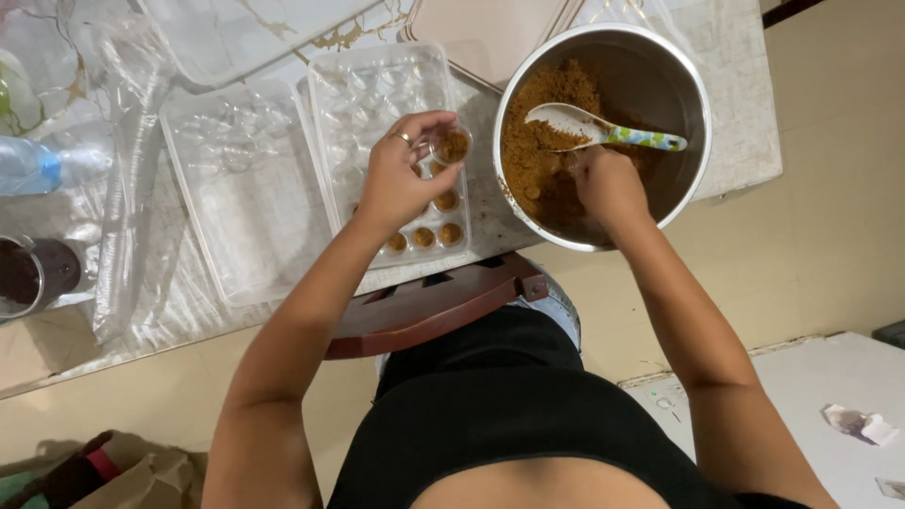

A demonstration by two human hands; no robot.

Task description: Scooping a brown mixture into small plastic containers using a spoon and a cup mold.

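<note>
I see a small clear plastic cup (452, 145) packed with brown crumbly mix, pinched at its rim and held tilted above the clear moulded plastic tray with round pockets (377, 94), which lies flat on the marble-patterned table just left of the bowl, its near-right pockets holding a few brown-filled cups (436, 226) and the rest bare. The round stainless steel bowl (679, 85) sits at the table edge, about half covered inside with the same brown crumbly mix (533, 141) heaped on its left. I note a white ceramic spoon with a green-blue patterned handle (603, 130) resting across the mix, scoop left, handle pointing right.
</note>
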